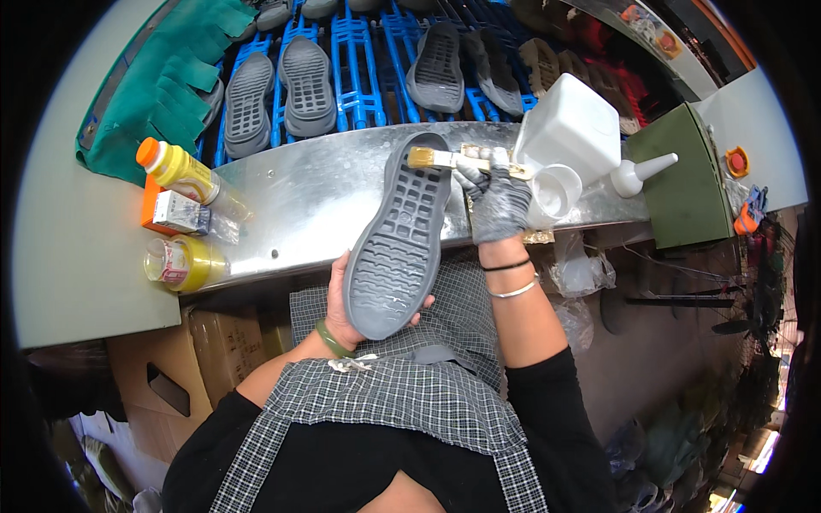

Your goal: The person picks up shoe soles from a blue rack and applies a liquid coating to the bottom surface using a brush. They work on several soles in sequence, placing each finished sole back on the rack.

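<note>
My left hand [340, 314], bare, holds a grey shoe sole [405, 237] by its near end, its cavity side with square cells and wavy ribs facing up. Wet, shiny streaks show on the ribs near that end. In a grey knit glove, my right hand [495, 192] grips a flat paintbrush [442, 158] by its handle. The bristles lie over the sole's far end and seem to touch it. Just right of the glove is a white plastic cup [555, 191], tilted towards me, with whitish content; a large white plastic container [571, 131] stands behind it.
Beyond the metal ledge [308, 186], a blue slatted conveyor [356, 70] carries several grey soles [306, 86]. Bottles, including a yellow one [176, 170], and a small box [178, 211] stand at left. A white nozzle cap [641, 174] lies by a green metal housing [686, 179] at right.
</note>
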A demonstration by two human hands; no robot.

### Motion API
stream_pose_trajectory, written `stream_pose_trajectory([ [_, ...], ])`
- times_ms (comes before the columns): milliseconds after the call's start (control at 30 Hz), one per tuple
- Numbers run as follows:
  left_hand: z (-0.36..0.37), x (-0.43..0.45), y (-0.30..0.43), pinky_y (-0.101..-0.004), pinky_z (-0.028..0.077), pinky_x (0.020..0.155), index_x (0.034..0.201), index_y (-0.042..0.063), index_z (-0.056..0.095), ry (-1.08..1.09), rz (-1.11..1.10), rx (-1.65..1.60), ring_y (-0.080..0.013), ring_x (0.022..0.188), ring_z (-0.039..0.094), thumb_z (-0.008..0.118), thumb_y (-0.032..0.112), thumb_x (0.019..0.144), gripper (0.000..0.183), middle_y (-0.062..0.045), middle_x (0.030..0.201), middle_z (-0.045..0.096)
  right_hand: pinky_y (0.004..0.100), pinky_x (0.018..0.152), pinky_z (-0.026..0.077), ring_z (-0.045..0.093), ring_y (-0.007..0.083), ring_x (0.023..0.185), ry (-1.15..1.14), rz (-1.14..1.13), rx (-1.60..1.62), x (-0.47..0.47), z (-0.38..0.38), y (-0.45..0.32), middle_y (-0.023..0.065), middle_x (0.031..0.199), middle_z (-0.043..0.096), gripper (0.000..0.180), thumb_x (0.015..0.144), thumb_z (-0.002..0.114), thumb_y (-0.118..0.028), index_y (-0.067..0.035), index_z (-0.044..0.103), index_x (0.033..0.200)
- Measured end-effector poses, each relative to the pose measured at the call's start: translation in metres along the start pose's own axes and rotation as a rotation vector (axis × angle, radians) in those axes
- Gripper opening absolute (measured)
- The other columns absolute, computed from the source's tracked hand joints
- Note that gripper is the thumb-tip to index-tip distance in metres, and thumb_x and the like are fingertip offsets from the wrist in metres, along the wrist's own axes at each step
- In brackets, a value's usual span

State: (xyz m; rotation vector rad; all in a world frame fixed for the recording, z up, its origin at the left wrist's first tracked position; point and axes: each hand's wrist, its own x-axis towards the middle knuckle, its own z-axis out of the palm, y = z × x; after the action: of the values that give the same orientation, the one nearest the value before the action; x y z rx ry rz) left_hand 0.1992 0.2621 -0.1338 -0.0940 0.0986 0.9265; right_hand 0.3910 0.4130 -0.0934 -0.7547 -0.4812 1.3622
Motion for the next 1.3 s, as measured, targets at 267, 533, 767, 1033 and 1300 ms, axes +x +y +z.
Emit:
stream_pose_trajectory([
  [267, -0.001, 0.004, 0.011, -0.0635, 0.057, 0.081, 0.152, 0.009, 0.037, 0.007, 0.017, 0.056, -0.0538, 0.116, 0.058, 0.031, 0.069, 0.094, 0.085, -0.028, 0.143, 0.049, 0.0427, 0.091, 0.058, 0.067, 0.0336, 0.105, -0.400, 0.084, -0.315, -0.113, -0.025, 0.013, 0.0171, 0.135, 0.057, 0.055, 0.103, 0.046, -0.040, 0.000, 0.046, 0.141],
  [533, 0.007, 0.005, 0.026, -0.0629, 0.059, 0.078, 0.154, 0.011, 0.034, -0.002, 0.009, 0.023, -0.0595, 0.113, 0.057, 0.028, 0.068, 0.097, 0.081, -0.030, 0.143, 0.047, 0.0289, 0.080, 0.059, 0.074, 0.0187, 0.088, -0.572, -0.091, -0.929, -0.070, -0.009, -0.058, 0.0147, 0.100, 0.076, 0.030, 0.098, 0.067, -0.026, 0.002, 0.072, 0.108],
  [767, 0.021, -0.014, 0.014, -0.0619, 0.059, 0.074, 0.154, 0.012, 0.034, -0.015, -0.044, -0.069, -0.0574, 0.111, 0.059, 0.027, 0.065, 0.097, 0.078, -0.030, 0.142, 0.047, 0.0287, 0.069, 0.057, 0.064, 0.0123, 0.075, -0.835, -0.113, -0.743, 0.015, 0.032, -0.033, 0.0039, 0.090, 0.070, 0.005, 0.091, 0.070, -0.008, -0.008, 0.072, 0.096],
  [1033, 0.016, -0.015, 0.019, -0.0626, 0.059, 0.074, 0.154, 0.013, 0.034, -0.030, -0.008, -0.108, -0.0593, 0.113, 0.056, 0.028, 0.066, 0.097, 0.077, -0.031, 0.144, 0.043, 0.0334, 0.087, 0.057, 0.069, 0.0186, 0.096, -0.909, -0.085, -0.665, 0.025, 0.034, -0.063, 0.0098, 0.104, 0.072, 0.030, 0.097, 0.067, -0.031, -0.003, 0.068, 0.107],
  [1300, 0.014, -0.007, 0.021, -0.0635, 0.058, 0.076, 0.154, 0.014, 0.032, -0.106, -0.033, -0.105, -0.0599, 0.115, 0.054, 0.028, 0.066, 0.097, 0.077, -0.030, 0.145, 0.042, 0.0326, 0.085, 0.061, 0.071, 0.0188, 0.093, -0.655, -0.365, -0.953, 0.075, 0.003, -0.041, 0.0037, 0.098, 0.074, 0.025, 0.095, 0.069, -0.031, -0.009, 0.069, 0.108],
])
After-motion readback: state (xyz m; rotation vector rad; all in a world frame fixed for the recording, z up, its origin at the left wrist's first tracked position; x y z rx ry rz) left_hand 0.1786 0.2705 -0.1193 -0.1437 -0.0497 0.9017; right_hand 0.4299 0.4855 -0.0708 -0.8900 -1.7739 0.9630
